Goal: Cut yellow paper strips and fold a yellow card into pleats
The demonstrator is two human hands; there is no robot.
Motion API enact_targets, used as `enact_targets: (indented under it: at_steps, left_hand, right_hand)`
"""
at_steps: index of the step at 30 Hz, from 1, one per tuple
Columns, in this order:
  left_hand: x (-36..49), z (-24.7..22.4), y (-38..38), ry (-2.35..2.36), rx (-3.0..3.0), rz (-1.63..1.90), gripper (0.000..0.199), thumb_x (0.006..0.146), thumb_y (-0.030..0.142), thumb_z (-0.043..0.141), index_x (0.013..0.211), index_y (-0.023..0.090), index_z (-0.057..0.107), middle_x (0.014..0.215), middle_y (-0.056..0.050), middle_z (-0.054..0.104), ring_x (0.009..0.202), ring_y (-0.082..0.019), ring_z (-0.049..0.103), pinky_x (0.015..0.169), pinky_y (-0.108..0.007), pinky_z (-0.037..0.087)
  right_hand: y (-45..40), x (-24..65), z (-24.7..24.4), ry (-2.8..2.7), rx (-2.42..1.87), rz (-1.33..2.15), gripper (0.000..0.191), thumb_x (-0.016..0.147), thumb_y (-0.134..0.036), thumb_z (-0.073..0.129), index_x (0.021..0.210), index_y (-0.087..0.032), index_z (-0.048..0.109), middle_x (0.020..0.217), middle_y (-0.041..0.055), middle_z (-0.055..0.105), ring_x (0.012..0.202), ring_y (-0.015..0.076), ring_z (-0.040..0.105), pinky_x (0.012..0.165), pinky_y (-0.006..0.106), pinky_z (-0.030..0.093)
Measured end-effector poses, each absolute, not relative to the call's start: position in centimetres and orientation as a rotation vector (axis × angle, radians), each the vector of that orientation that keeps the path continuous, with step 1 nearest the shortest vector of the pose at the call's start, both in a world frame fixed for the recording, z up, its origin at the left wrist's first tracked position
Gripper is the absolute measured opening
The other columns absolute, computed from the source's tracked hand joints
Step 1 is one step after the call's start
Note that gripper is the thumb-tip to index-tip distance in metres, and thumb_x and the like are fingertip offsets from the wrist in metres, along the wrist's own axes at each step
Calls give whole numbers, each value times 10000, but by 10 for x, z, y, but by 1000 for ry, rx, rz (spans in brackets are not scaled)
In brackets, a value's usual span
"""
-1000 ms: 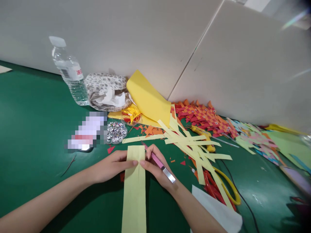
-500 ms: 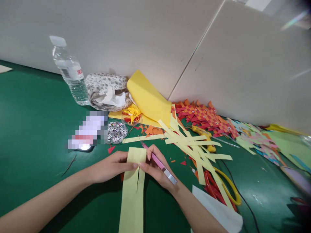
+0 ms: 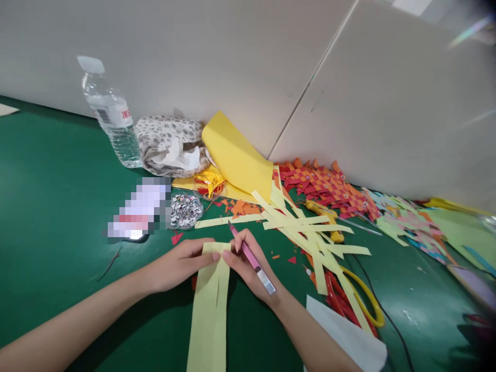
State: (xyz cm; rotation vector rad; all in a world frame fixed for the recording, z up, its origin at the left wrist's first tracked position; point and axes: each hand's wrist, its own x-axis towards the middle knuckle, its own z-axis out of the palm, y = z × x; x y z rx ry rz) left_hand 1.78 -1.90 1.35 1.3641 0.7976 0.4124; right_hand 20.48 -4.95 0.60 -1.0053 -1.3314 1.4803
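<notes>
A wide strip of pale yellow paper (image 3: 207, 315) runs from between my hands down to the bottom edge, with a short lengthwise slit in it. My left hand (image 3: 184, 266) pinches its upper left side, thumb on top. The right thumb presses the upper right part of the strip, while my right hand (image 3: 251, 266) also keeps a slim pink craft knife (image 3: 249, 256) in its grip. The knife's dark tip points up and left, and its metal end lies over the wrist. Fingers under the paper are hidden.
Beyond the hands lie cut yellow strips (image 3: 306, 227), a tub of googly eyes (image 3: 186, 211), a blurred-out phone (image 3: 141, 209) and a water bottle (image 3: 112, 119). To the right are yellow-and-red-handled scissors (image 3: 377, 305), a yellow glue gun (image 3: 335, 232) and woven paper fish (image 3: 318, 183).
Both thumbs have moved slightly up along the strip, and its top edge now tilts lower. The slit shows below the thumbs. The craft knife has shifted a little with my right hand.
</notes>
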Motion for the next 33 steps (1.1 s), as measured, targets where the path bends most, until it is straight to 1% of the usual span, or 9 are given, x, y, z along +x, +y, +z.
enact_targets:
  at_steps: [4, 10, 13, 17, 19, 22, 25, 29, 33]
  left_hand:
    - [18, 14, -19, 769, 1344, 384, 259, 888, 410, 500, 927, 169, 586, 814, 18, 558, 769, -139, 495, 677, -221, 382]
    - [16, 10, -19, 763, 1343, 362, 299, 863, 449, 518, 771, 165, 495, 702, 44, 390, 671, -115, 373, 603, -216, 306]
    - [16, 11, -18, 754, 1340, 370, 318, 854, 449, 532, 723, 167, 468, 687, 51, 364, 653, -106, 352, 600, -210, 308]
    - [17, 14, -18, 775, 1280, 390, 267, 845, 428, 551, 778, 170, 531, 738, 38, 493, 713, -123, 457, 648, -213, 372]
    - [18, 16, -19, 774, 1243, 410, 236, 842, 408, 559, 882, 177, 585, 850, 14, 587, 842, -161, 529, 734, -234, 415]
    - [19, 19, -20, 738, 1239, 394, 313, 830, 406, 578, 1060, 193, 598, 975, -11, 632, 961, -204, 559, 813, -276, 444]
    - [19, 21, -22, 748, 1329, 337, 370, 770, 400, 657, 1068, 185, 609, 949, -12, 639, 890, -198, 584, 761, -267, 465]
    - [18, 18, -22, 811, 1364, 311, 280, 768, 385, 659, 931, 158, 639, 815, 1, 636, 735, -158, 589, 635, -225, 461]
    - [19, 13, -21, 846, 1249, 373, 322, 801, 407, 613, 1013, 165, 618, 790, 0, 632, 681, -151, 586, 584, -227, 461]
  right_hand:
    - [-49, 204, 4, -1348, -980, 1484, 338, 787, -341, 682, 762, -231, 363, 723, -53, 437, 583, 104, 323, 537, 237, 262]
    - [-50, 204, 7, -1328, -922, 1530, 346, 797, -343, 675, 757, -224, 352, 713, -55, 451, 597, 99, 339, 556, 234, 266]
    - [-50, 204, 9, -1324, -916, 1541, 355, 794, -353, 677, 751, -223, 349, 702, -57, 448, 599, 100, 345, 560, 235, 266]
    - [-50, 204, 8, -1343, -967, 1508, 355, 781, -360, 685, 748, -223, 359, 699, -60, 426, 579, 96, 328, 539, 231, 262]
    - [-49, 204, 6, -1328, -1003, 1458, 331, 792, -344, 674, 749, -225, 368, 698, -61, 424, 573, 95, 342, 535, 228, 281]
    - [-47, 203, 3, -1245, -1033, 1354, 312, 801, -321, 663, 745, -230, 370, 666, -68, 421, 568, 100, 397, 551, 232, 340]
    - [-44, 203, 1, -1135, -1064, 1247, 316, 796, -322, 665, 738, -237, 366, 628, -78, 415, 554, 108, 432, 562, 243, 381]
    - [-42, 203, -1, -1050, -1165, 1105, 297, 814, -374, 636, 743, -237, 382, 634, -72, 421, 553, 113, 423, 560, 246, 377]
    - [-43, 204, -2, -1069, -1234, 1041, 266, 834, -406, 606, 771, -240, 408, 605, -80, 414, 520, 109, 418, 550, 245, 375]
